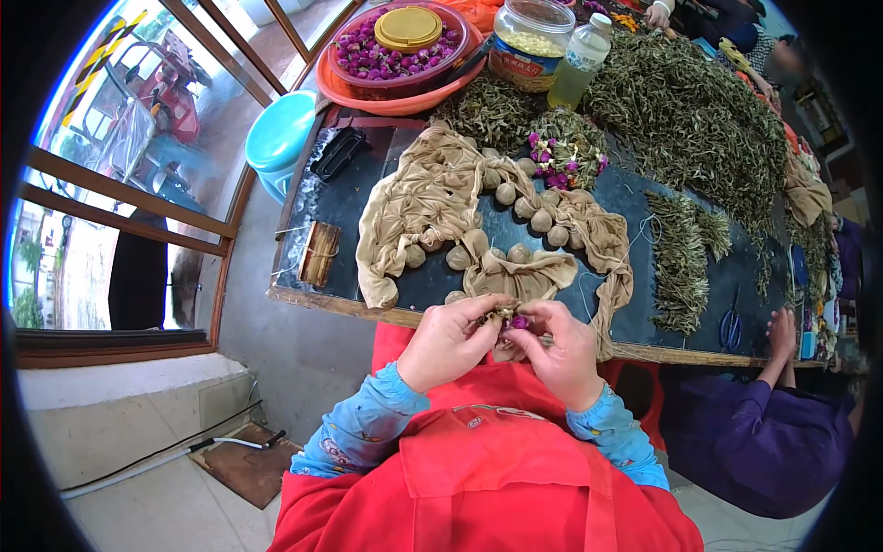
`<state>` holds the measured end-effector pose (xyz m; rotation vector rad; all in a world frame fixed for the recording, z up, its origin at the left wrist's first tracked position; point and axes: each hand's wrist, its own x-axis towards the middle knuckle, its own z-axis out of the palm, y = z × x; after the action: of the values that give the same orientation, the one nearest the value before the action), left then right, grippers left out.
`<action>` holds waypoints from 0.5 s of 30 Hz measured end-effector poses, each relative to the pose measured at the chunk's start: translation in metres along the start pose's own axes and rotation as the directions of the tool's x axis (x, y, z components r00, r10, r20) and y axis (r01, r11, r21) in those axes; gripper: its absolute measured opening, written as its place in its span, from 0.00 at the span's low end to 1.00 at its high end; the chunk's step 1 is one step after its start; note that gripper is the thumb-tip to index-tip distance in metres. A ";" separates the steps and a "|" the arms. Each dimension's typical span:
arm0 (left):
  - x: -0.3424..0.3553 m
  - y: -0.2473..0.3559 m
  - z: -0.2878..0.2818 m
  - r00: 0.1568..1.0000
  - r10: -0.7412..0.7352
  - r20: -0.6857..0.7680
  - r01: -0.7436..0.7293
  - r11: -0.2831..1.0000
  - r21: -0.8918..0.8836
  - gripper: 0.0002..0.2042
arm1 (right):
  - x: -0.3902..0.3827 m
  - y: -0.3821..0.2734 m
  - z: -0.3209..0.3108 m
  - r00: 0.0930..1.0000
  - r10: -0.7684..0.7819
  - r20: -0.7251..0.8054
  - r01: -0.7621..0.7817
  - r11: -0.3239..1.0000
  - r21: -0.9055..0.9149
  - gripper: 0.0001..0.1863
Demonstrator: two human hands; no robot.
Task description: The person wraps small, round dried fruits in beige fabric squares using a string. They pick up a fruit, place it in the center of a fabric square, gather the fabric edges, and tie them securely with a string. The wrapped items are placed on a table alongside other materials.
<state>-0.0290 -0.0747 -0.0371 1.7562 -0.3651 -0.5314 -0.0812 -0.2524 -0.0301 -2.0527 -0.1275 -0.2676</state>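
Just off the table's near edge, my left hand and my right hand meet with fingers pinched together. Between the fingertips is a small tuft of dried leaves with a purple dried flower; both hands grip it. Some tan cloth shows just below it, partly hidden by my fingers. Beyond my hands, a long tan stocking-like cloth lies bunched on the dark table. Several round, ball-like bundles are tied into it. A small heap of dried leaves and purple flowers sits behind the cloth.
Dried leaves are piled at the back right. A flower-filled purple bowl, a clear jar and a bottle stand at the back. Blue scissors lie at the right, near another person's hands. A blue-lidded bucket stands left.
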 end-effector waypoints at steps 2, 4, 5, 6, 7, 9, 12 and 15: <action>0.000 -0.001 0.002 1.000 0.002 0.016 -0.002 1.000 -0.014 0.16 | 0.001 0.006 0.000 0.993 -0.117 0.000 0.117 0.991 -0.063 0.15; 0.002 0.001 0.000 0.999 -0.035 0.032 0.036 0.999 -0.015 0.17 | 0.002 0.010 0.002 0.975 -0.220 -0.025 0.216 0.971 -0.097 0.14; 0.002 0.003 -0.001 0.998 -0.046 0.048 0.049 0.996 -0.071 0.17 | 0.003 0.011 0.004 0.962 -0.270 -0.036 0.265 0.957 -0.116 0.14; 0.001 0.004 -0.003 0.996 -0.057 0.066 0.065 0.990 -0.127 0.18 | 0.002 0.012 0.005 0.958 -0.283 -0.050 0.275 0.954 -0.120 0.14; 0.000 0.005 -0.004 0.994 -0.067 0.084 0.081 0.980 -0.182 0.18 | 0.000 0.012 0.008 0.954 -0.295 -0.064 0.285 0.950 -0.125 0.15; -0.001 0.005 -0.003 0.996 -0.028 0.086 0.051 0.958 -0.283 0.20 | -0.001 0.011 0.008 0.958 -0.283 -0.041 0.275 0.951 -0.138 0.15; -0.002 -0.001 -0.001 0.995 -0.051 0.088 0.078 0.937 -0.342 0.21 | 0.002 0.006 0.003 0.977 -0.209 0.038 0.212 0.968 -0.135 0.16; -0.002 -0.002 0.000 0.995 -0.061 0.072 0.083 0.932 -0.352 0.21 | 0.003 0.007 -0.003 0.987 -0.146 0.060 0.150 0.987 -0.063 0.15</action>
<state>-0.0305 -0.0733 -0.0383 1.4090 -0.2293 -0.6612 -0.0775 -0.2581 -0.0340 -2.1212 -0.3102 -0.3103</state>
